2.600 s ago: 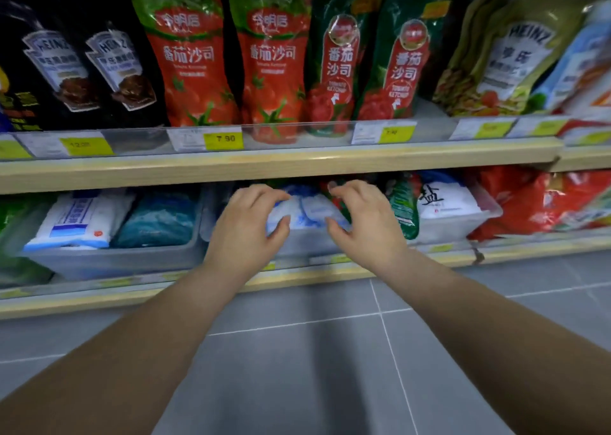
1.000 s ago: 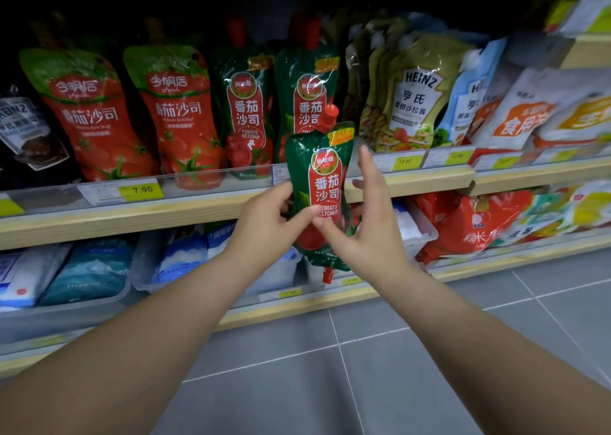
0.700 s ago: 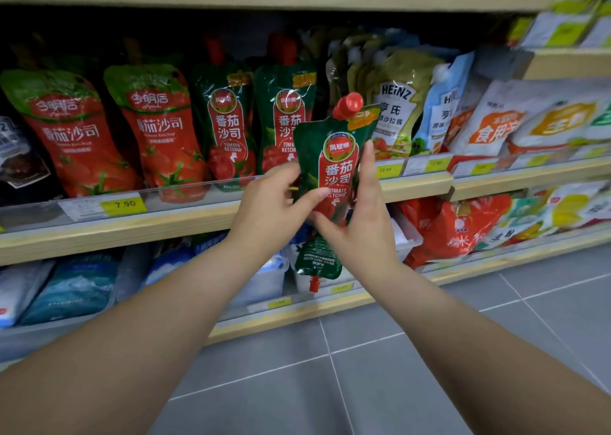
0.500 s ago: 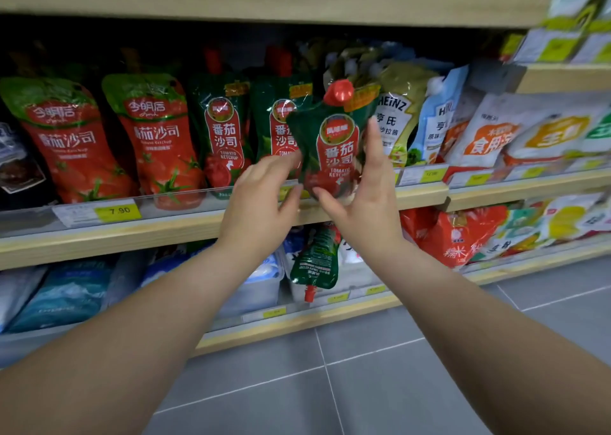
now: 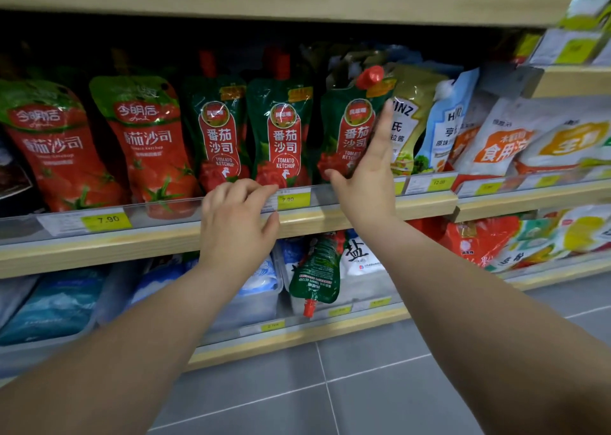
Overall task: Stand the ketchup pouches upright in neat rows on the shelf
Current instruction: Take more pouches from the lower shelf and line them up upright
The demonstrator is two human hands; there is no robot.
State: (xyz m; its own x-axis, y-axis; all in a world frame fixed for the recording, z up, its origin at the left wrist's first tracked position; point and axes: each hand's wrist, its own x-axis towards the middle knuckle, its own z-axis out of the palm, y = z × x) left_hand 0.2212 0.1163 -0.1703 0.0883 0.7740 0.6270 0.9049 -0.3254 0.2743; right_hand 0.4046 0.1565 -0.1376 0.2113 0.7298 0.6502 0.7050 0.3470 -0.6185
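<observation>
A green ketchup pouch with a red cap (image 5: 347, 127) stands slightly tilted on the middle shelf (image 5: 423, 205), right of two upright matching pouches (image 5: 218, 130) (image 5: 284, 130). My right hand (image 5: 367, 183) grips it, thumb at its lower left and fingers up its right side. My left hand (image 5: 238, 223) is off the pouch, fingers loosely curled at the shelf's price rail and holding nothing. One more green pouch (image 5: 315, 276) hangs cap-down on the lower shelf.
Two red ketchup pouches (image 5: 148, 144) stand at the left of the same shelf. Heinz dressing pouches (image 5: 410, 120) crowd the held pouch's right side. Salt bags in clear bins (image 5: 360, 256) fill the lower shelf. Grey floor tiles lie below.
Both hands lifted the green pouch from the lower shelf up to the middle shelf beside the two matching pouches. My left hand has let go and dropped to the price rail.
</observation>
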